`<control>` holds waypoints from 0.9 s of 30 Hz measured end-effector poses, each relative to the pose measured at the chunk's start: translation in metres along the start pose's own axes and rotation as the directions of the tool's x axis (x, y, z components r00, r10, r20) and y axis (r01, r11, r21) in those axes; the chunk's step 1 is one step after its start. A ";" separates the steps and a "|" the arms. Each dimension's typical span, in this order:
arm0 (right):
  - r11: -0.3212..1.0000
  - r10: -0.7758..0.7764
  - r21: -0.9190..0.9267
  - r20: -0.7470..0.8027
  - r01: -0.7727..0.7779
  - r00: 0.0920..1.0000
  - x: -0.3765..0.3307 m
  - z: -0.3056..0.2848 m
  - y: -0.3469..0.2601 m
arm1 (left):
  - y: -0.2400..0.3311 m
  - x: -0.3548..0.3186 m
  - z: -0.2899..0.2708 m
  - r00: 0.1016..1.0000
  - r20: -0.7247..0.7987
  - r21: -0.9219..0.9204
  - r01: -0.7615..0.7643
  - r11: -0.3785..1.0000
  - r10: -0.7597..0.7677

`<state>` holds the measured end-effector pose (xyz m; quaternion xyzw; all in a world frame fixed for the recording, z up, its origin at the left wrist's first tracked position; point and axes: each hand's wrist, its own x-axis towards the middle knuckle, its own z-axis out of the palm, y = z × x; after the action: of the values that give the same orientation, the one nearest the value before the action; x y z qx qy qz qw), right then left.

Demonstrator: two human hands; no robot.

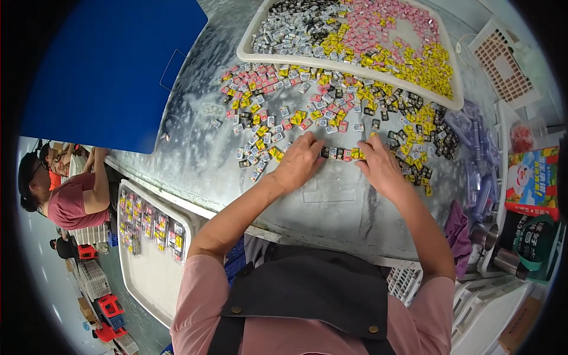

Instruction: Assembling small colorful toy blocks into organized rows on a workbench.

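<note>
On the grey tabletop, a short row of small black, pink and yellow packs point(339, 154) lies between my two hands. My left hand point(300, 161) closes its fingers on the row's left end. At the other end, my right hand point(380, 164) pinches the yellow pack there. Just below the row lies a transparent plastic case point(329, 190), flat on the table. Loose packs point(331, 109) in white, pink, yellow and black are scattered beyond my hands. What is under my fingertips is partly hidden.
A big white tray point(349, 64) heaped with sorted small packs stands at the back. Another white tray point(151, 275) at lower left holds filled transparent cases. A blue panel point(112, 71) rises at left, near a co-worker point(74, 198). Transparent plastic cases point(476, 160) are piled at right.
</note>
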<state>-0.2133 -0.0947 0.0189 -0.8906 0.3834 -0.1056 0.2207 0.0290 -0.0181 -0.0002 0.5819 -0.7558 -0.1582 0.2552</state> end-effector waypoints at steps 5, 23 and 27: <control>0.997 0.057 0.050 0.140 -0.065 0.988 0.011 0.004 -0.006 | 0.001 0.005 0.004 0.997 0.080 -0.045 0.018 0.999 -0.014; 0.986 0.055 0.152 0.103 -0.071 0.993 0.014 0.008 -0.003 | -0.004 0.014 0.006 0.995 0.093 -0.065 -0.035 0.997 0.041; 0.998 0.035 0.050 0.112 -0.041 0.993 0.013 0.006 -0.012 | -0.002 0.012 0.005 0.993 0.105 -0.041 -0.049 0.998 0.053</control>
<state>-0.1944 -0.0954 0.0190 -0.8816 0.3845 -0.0615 0.2669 0.0256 -0.0306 -0.0034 0.5483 -0.7797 -0.1966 0.2298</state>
